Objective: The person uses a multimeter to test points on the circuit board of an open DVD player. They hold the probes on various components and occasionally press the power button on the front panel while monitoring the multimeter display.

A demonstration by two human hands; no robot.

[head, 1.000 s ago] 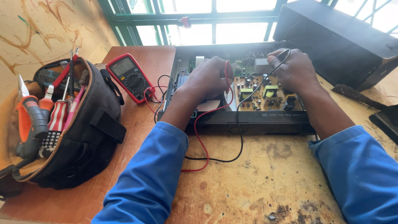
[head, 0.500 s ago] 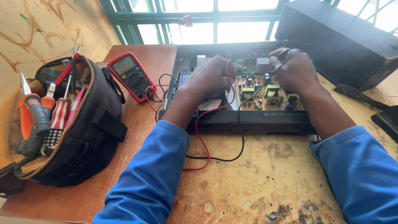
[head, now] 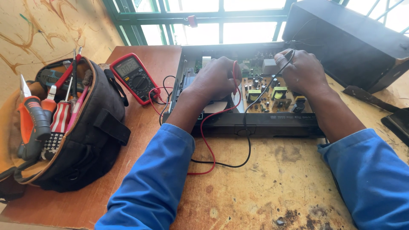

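An opened black disc player (head: 255,123) lies on the wooden table with its brown circuit board (head: 266,96) exposed. My left hand (head: 215,79) holds the red test probe (head: 234,74) down on the board's left side. My right hand (head: 300,70) holds the black test probe (head: 286,57) at the board's far right part. Red and black leads (head: 213,157) loop over the table's front and run back to a red multimeter (head: 134,76) lying to the left of the player.
A black tool bag (head: 81,132) with screwdrivers and orange-handled pliers (head: 32,121) sits at the left. A black cover panel (head: 349,38) leans at the back right. Dark parts (head: 396,121) lie at the right edge. Windows run along the back.
Both hands stay on the board with only slight shifts. The view has moved a little.
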